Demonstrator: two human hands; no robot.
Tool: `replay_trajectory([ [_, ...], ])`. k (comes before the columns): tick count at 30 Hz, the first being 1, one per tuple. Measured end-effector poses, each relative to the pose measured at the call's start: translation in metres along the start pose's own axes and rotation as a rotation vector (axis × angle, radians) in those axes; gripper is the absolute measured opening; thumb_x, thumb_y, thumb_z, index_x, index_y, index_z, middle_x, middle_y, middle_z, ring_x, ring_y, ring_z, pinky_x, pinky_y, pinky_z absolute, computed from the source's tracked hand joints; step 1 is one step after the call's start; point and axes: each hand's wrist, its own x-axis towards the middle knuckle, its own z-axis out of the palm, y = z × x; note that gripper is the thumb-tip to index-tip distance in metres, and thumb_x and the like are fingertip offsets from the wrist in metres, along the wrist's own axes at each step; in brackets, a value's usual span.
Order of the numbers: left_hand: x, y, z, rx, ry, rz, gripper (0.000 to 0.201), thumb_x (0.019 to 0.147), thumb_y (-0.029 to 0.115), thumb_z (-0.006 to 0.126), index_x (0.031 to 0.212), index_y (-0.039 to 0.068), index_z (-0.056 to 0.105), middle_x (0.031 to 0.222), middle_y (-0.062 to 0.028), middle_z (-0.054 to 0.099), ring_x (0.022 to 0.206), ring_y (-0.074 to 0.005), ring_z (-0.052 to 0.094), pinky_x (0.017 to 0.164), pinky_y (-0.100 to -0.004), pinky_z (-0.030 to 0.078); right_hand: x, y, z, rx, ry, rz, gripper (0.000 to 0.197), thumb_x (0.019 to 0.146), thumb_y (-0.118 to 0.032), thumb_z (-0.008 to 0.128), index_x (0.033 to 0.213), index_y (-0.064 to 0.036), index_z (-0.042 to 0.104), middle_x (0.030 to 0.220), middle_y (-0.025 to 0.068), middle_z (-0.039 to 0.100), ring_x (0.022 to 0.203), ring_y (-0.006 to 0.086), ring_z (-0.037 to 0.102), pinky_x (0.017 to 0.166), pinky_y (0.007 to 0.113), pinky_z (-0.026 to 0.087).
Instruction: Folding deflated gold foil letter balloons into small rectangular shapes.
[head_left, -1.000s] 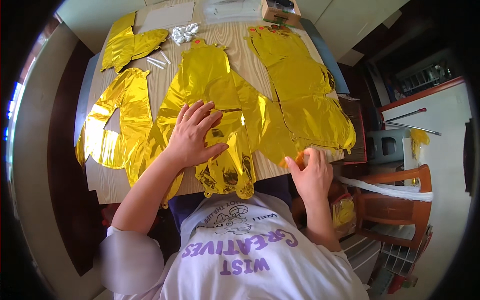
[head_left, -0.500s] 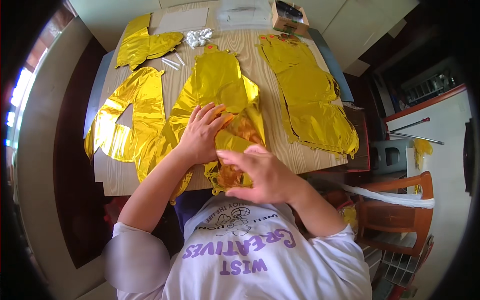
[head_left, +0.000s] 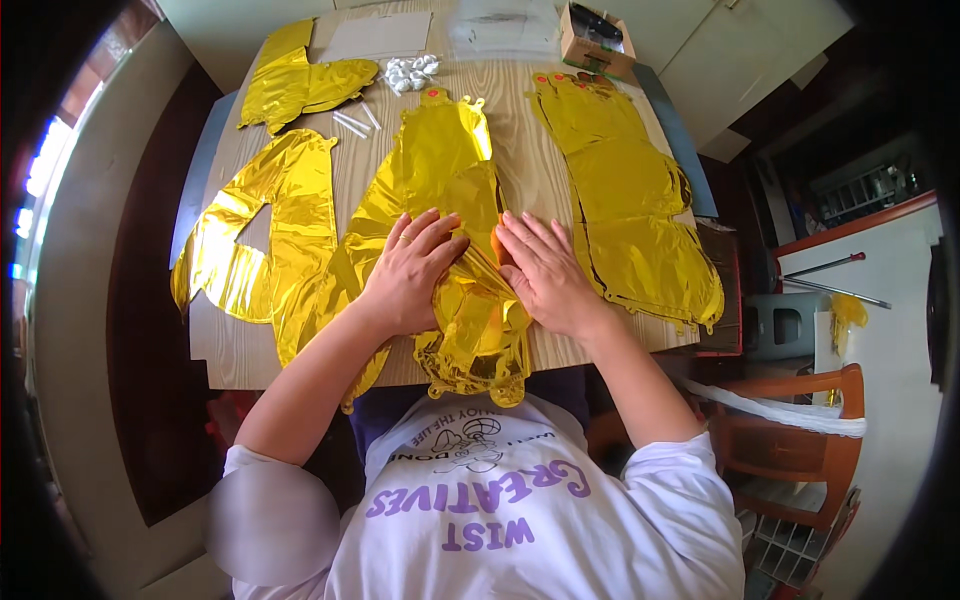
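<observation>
A crumpled gold foil piece lay on the desk [head_left: 540, 195] against the near edge, its lower end overhanging at six o'clock. The left hand [head_left: 408, 275] lay palm-down on its left, fingers slightly parted; the right hand [head_left: 552, 285] pressed its right edge, fingers extended. Neither visibly gripped it. Flat, even pressure, easing wrinkles outward without fingernails, seemed best for such thin film. From the hands, a gold stack [head_left: 640, 205] sat at two o'clock, another foil piece [head_left: 300, 220] at nine, white lumps [head_left: 411, 74] at eleven. The palms hid the folds beneath; an orange patch by the right fingers and the join between neighbouring foils were unclear.
</observation>
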Motion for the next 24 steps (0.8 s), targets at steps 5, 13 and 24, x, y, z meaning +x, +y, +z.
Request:
replay_trajectory([
  [5, 0.003, 0.005, -0.010, -0.139, 0.004, -0.011, 0.083, 0.069, 0.032, 0.081, 0.145, 0.012, 0.052, 0.153, -0.0147, 0.045, 0.147, -0.0389, 0.036, 0.124, -0.0565, 0.022, 0.005, 0.008, -0.007, 0.043, -0.027, 0.011, 0.052, 0.104, -0.029, 0.052, 0.149, -0.0033, 0.049, 0.159, 0.0171, 0.043, 0.149, 0.0372, 0.034, 0.123, 0.056, 0.021],
  [13, 0.017, -0.021, -0.037, -0.618, 0.266, -0.203, 0.043, 0.093, -0.005, 0.060, 0.135, 0.003, 0.061, 0.141, -0.0127, 0.060, 0.136, -0.0231, 0.052, 0.113, -0.0351, 0.041, 0.003, 0.011, -0.001, -0.017, 0.031, -0.061, 0.051, 0.100, -0.026, 0.058, 0.145, -0.0010, 0.050, 0.155, 0.0172, 0.046, 0.147, 0.0381, 0.036, 0.122, 0.054, 0.024],
  [24, 0.094, -0.030, 0.019, -0.082, 0.188, 0.209, 0.029, 0.092, 0.012, 0.066, 0.120, 0.004, 0.068, 0.126, -0.0130, 0.066, 0.119, -0.0346, 0.061, 0.102, -0.0445, 0.048, 0.003, 0.004, 0.000, -0.116, -0.058, -0.006, 0.063, 0.107, -0.044, 0.045, 0.155, -0.0042, 0.039, 0.161, 0.0189, 0.038, 0.150, 0.0414, 0.029, 0.124, 0.055, 0.019],
])
